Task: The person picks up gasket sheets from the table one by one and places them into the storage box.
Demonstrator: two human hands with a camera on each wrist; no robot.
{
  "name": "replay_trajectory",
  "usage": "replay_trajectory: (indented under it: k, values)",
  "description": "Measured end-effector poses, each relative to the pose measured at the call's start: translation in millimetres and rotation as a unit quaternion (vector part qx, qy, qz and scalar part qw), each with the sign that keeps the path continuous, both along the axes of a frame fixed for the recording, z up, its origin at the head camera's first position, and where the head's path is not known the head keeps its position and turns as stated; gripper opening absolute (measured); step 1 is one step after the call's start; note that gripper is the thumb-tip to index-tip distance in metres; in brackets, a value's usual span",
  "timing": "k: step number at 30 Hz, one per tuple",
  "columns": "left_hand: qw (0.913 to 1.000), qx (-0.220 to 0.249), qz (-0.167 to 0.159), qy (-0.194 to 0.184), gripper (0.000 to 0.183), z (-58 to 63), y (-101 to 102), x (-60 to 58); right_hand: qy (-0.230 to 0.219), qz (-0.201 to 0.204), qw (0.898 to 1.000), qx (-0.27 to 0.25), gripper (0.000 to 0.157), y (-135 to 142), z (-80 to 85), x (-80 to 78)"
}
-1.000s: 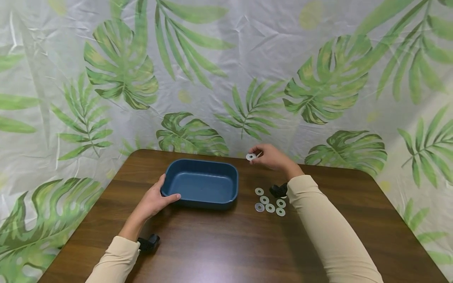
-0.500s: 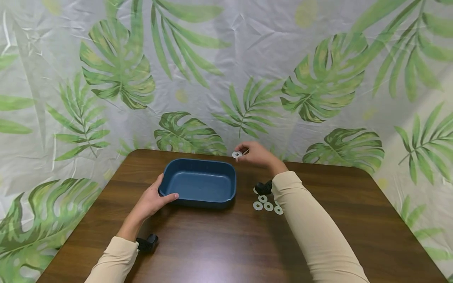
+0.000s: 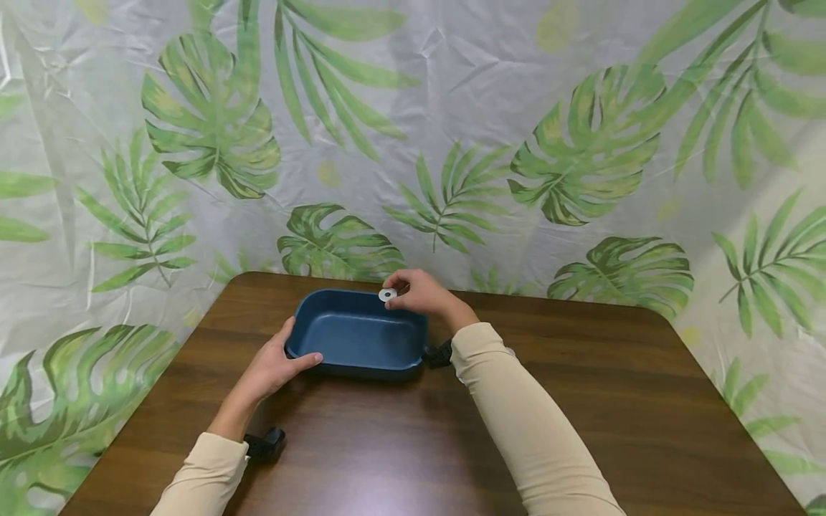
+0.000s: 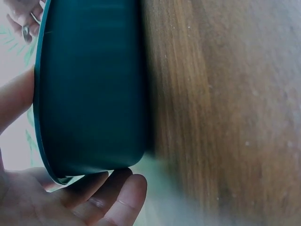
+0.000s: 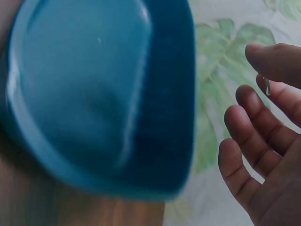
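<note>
A blue rectangular tub [image 3: 355, 340] sits on the table, its inside floor bare. My left hand [image 3: 274, 364] grips its left end, thumb over the near rim and fingers round the outer wall, as the left wrist view also shows against the tub's side [image 4: 94, 94]. Between thumb and index finger my right hand [image 3: 422, 294] pinches a flat, pale washer [image 3: 381, 297] above the tub's far right rim. Edge-on, that washer [image 5: 267, 87] shows as a thin sliver in the right wrist view, the other fingers loosely bent. My right forearm hides the loose washers on the table.
The brown wooden table [image 3: 361, 444] runs back to a hanging sheet [image 3: 452, 100] printed with green leaves. A black wrist device [image 3: 264, 444] hangs under the left wrist; another [image 3: 439, 354] under the right wrist overlaps the tub's right end.
My right hand has carried the washer leftward, from beyond the loose washers to over the tub's far rim. Its forearm now covers those loose washers. The left hand keeps its grip on the tub.
</note>
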State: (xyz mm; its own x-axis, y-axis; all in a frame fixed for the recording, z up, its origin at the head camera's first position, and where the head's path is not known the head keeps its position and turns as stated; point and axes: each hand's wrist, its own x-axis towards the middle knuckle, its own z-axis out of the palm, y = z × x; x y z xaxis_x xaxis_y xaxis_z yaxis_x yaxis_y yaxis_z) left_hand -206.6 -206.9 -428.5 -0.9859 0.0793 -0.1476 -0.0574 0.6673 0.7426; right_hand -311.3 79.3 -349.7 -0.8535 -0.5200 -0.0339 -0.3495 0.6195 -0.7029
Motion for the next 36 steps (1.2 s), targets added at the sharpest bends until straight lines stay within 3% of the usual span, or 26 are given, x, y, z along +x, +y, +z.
replay_trajectory:
  k: [10,23,31,36]
  values:
    - [1.0000,-0.002,0.003,0.005,0.105,-1.6,-0.2,-1.0,0.010,0.025,0.999,0.017,0.035,-28.0,-7.1,7.0]
    - [1.0000,-0.001,-0.001,0.007,0.104,-0.7,-0.8,-0.3,0.004,0.017,1.000,0.025,0.032,-27.1,-5.4,6.9]
    - [1.0000,0.002,-0.001,0.000,0.103,-2.1,-0.2,0.1,-0.005,0.024,0.999,0.032,0.048,-27.0,-6.6,5.0]
    - [1.0000,0.002,0.000,0.004,0.104,-1.5,-0.2,-0.1,0.009,0.027,0.999,0.044,0.044,-21.5,-7.3,4.3]
